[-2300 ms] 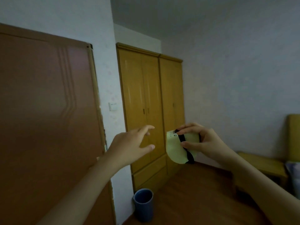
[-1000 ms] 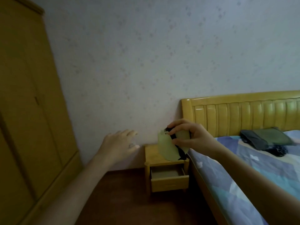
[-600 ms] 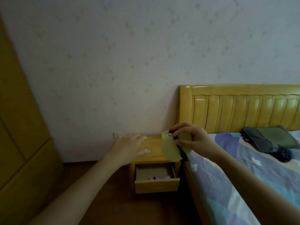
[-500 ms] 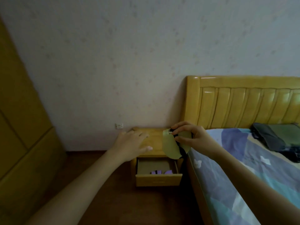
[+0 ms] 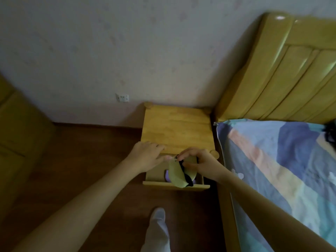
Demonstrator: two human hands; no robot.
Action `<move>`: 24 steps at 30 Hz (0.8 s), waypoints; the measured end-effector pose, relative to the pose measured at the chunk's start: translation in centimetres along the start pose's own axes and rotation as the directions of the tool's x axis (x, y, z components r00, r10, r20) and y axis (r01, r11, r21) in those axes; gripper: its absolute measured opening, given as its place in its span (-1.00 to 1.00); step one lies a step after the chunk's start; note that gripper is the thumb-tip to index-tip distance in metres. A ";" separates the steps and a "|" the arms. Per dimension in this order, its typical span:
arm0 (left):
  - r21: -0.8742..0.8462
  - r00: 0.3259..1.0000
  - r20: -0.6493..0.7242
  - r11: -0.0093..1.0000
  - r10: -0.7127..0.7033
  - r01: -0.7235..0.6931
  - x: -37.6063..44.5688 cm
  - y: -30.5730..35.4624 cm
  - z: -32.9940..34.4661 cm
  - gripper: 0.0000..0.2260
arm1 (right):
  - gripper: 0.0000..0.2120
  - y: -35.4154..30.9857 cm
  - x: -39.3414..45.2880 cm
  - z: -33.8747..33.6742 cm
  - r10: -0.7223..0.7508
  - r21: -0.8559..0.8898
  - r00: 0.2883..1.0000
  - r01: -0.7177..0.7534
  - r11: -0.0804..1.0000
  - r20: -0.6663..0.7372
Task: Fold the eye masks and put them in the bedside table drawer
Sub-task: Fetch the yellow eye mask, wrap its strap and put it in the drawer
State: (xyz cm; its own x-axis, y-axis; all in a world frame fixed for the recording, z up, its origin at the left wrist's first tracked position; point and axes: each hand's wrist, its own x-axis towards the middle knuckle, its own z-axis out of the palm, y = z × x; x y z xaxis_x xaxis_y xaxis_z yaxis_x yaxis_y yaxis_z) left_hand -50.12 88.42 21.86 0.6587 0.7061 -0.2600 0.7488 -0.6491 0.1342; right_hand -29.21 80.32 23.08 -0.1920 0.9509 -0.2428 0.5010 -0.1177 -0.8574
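My right hand point(image 5: 199, 163) pinches a folded pale green eye mask point(image 5: 177, 174) with a black strap, holding it just above the open drawer point(image 5: 174, 185) of the wooden bedside table point(image 5: 177, 128). The mask hangs down into the drawer opening. A purple item point(image 5: 167, 177) lies inside the drawer, partly hidden by the mask. My left hand point(image 5: 147, 156) rests flat with fingers spread at the table's front edge, over the drawer's left side, holding nothing.
A bed with a patterned blue sheet point(image 5: 276, 171) and a yellow wooden headboard point(image 5: 291, 73) stands right of the table. A wardrobe point(image 5: 16, 128) is at the left. A wall socket point(image 5: 122, 97) sits behind. My white-socked foot point(image 5: 158, 228) stands on the dark wooden floor.
I have stepped up to the bedside table and now look down on it. My right hand has lowered the folded mask to the open drawer; my left hand has reached the table's front edge.
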 end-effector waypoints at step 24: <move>-0.433 0.843 0.388 0.734 -0.371 0.523 19.0 -6.0 33.1 -0.66 | -0.69 31.4 19.6 12.2 0.410 0.149 0.891 -0.439 0.886 0.193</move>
State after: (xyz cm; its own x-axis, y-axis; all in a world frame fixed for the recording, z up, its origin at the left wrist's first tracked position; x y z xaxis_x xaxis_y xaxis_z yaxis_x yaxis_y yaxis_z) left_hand -44.56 96.33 -15.51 0.2486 0.7267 -0.6404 0.9261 0.0153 0.3769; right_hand -27.53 91.78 -14.12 -0.1289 0.7442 -0.6554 0.4023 -0.5649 -0.7205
